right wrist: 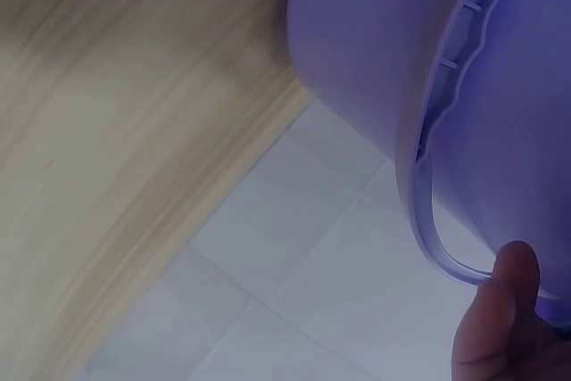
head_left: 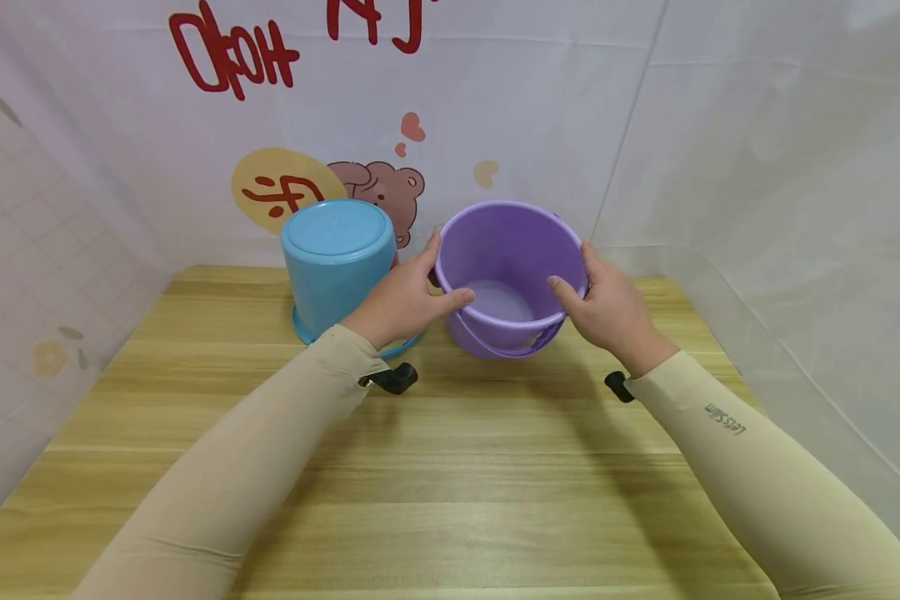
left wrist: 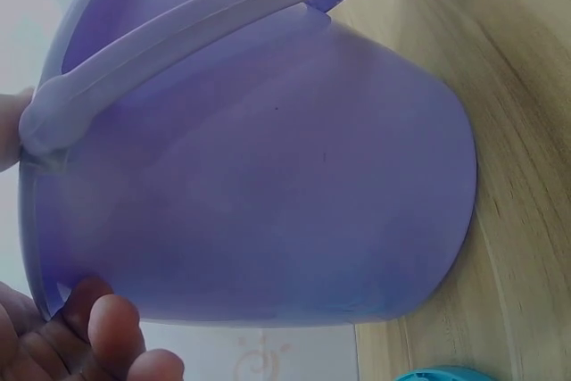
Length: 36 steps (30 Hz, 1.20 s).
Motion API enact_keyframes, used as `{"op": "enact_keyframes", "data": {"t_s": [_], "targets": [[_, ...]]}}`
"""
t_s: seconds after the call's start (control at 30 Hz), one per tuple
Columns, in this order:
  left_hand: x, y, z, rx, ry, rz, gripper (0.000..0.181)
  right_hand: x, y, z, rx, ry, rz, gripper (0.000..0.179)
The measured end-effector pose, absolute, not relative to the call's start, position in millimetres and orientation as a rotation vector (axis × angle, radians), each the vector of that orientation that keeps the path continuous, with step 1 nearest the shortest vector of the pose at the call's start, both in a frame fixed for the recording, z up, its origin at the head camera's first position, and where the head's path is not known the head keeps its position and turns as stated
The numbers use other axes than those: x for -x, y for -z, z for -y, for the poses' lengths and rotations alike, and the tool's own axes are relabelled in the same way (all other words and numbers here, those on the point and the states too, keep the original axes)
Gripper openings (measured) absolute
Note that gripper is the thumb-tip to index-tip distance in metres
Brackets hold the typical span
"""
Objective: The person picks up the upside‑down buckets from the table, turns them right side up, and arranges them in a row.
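A purple bucket is held between both hands with its mouth facing up toward me. My left hand grips the rim on its left side, thumb over the edge and fingers outside. On the opposite side my right hand grips the rim the same way, its thumb reaching inside. The bucket's handle hangs down along the front wall. In the right wrist view the lower wall of the purple bucket is close over the tabletop. Just left of it, a blue bucket stands upside down, partly behind my left hand.
Both buckets are at the back of a wooden table. Behind them hangs a white curtain with red lettering and a printed bear. More pale sheeting closes in the left and right sides.
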State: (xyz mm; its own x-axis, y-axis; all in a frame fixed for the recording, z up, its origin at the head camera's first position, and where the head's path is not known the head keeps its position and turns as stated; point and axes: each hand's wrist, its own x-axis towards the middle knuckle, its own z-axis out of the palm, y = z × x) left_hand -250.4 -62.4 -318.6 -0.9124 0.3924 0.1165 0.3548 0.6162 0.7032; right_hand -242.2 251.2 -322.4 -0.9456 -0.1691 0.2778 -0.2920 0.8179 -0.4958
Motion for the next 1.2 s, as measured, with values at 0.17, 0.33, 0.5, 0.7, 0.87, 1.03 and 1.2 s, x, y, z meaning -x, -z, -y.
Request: {"op": "enact_keyframes", "data": {"t_s": [0.17, 0.33, 0.5, 0.7, 0.87, 1.03, 1.2], "targets": [[251.4, 320.9, 63.2, -0.638, -1.212, -2.772, 0.114, 242.9, 324.8, -250.8, -0.378, -0.835, 2.813, 0.096], [251.0, 320.6, 63.1, -0.625, -1.215, -2.769, 0.113, 242.5, 325.6, -250.6, -0.393, -0.844, 2.817, 0.099], [251.9, 320.4, 63.2, -0.619, -1.187, -2.792, 0.110, 240.6, 324.2, -250.0, -0.397, -0.861, 2.819, 0.098], [253.8, 320.7, 62.5, -0.617, -1.177, -2.801, 0.107, 239.2, 323.0, -249.7, -0.387, -0.872, 2.836, 0.100], [253.7, 320.6, 62.4, -0.624, -1.188, -2.794, 0.101, 240.9, 326.5, -250.5, -0.404, -0.872, 2.821, 0.101], [254.3, 321.2, 62.6, -0.627, -1.191, -2.809, 0.095, 243.6, 330.4, -251.0, -0.470, -0.916, 2.768, 0.099], [255.0, 322.3, 62.2, -0.632, -1.178, -2.828, 0.092, 244.9, 333.7, -253.4, -0.521, -0.947, 2.743, 0.102]]}}
